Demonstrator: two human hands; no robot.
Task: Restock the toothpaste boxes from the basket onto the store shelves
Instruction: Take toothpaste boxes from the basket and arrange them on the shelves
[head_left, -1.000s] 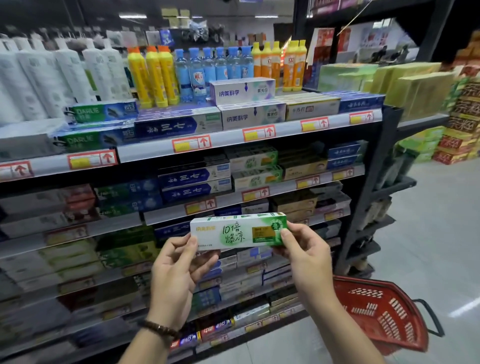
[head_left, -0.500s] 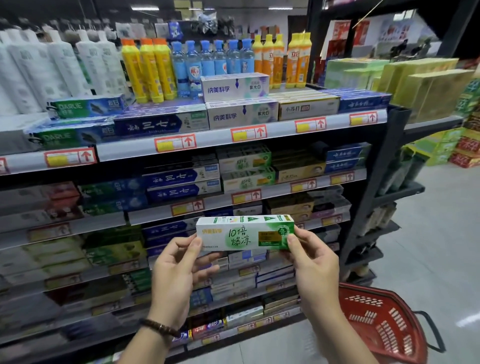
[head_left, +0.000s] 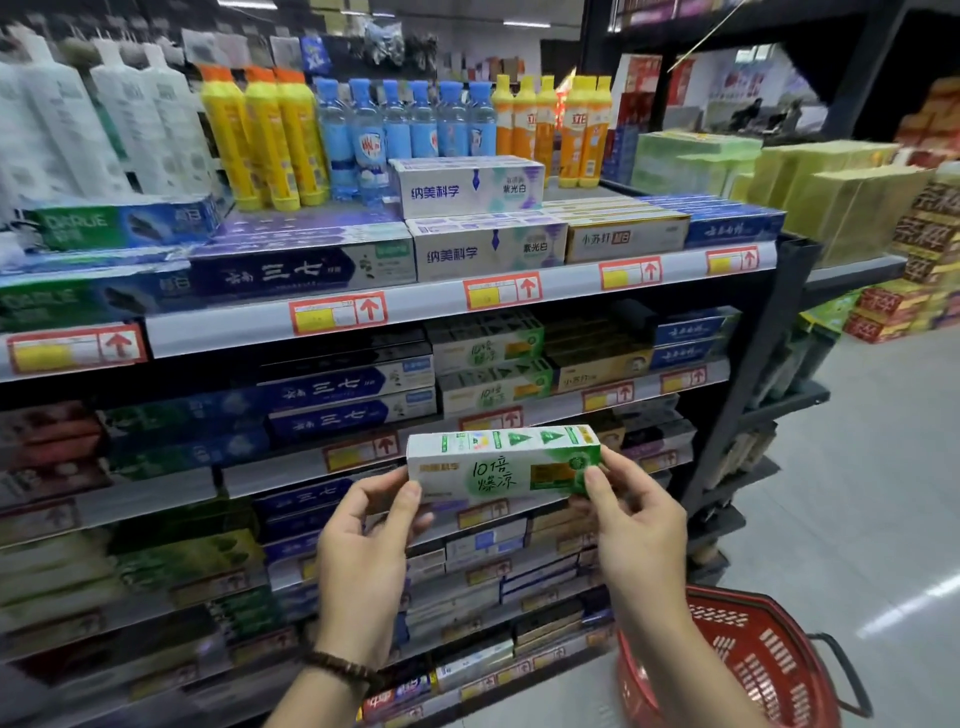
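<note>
Between the fingers (head_left: 408, 501), a glossy green-and-white cardboard toothpaste box (head_left: 501, 467) sits level, long and rectangular: left hand (head_left: 363, 551) pinches one end, right hand (head_left: 641, 530) curls round the other, rear fingers apparently tucked behind. Beyond them, stocked shelves (head_left: 249, 332); below the right wrist, a red slotted plastic basket (head_left: 769, 665).

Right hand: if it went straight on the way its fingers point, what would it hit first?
The right hand pinches the green box by its end. Pushed on up and forward, it would probably meet the shelf rail just behind the box, or the dark boxes on it; depth is unclear.
</note>
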